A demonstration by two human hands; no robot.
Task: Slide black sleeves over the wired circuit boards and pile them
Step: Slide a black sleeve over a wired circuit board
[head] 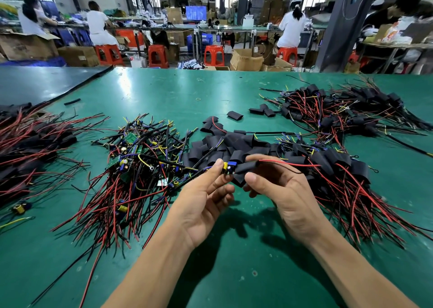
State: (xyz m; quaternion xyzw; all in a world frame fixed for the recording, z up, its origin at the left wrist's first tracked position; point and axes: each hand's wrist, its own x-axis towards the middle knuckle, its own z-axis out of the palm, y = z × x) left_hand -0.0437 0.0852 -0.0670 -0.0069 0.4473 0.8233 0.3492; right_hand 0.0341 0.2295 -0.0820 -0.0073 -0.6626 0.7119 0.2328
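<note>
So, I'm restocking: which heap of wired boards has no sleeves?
The centre-left heap, beside the left hand: its green boards lie bare, while the other heaps are sleeved in black.

Wired circuit board [228, 167] partway inside a black sleeve [246, 169], bare boards [134, 157] heaped left, sleeved pile [332, 161] right.

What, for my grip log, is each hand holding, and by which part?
The left hand pinches the wired circuit board at its bare end; the right hand pinches the black sleeve around its middle.
</note>
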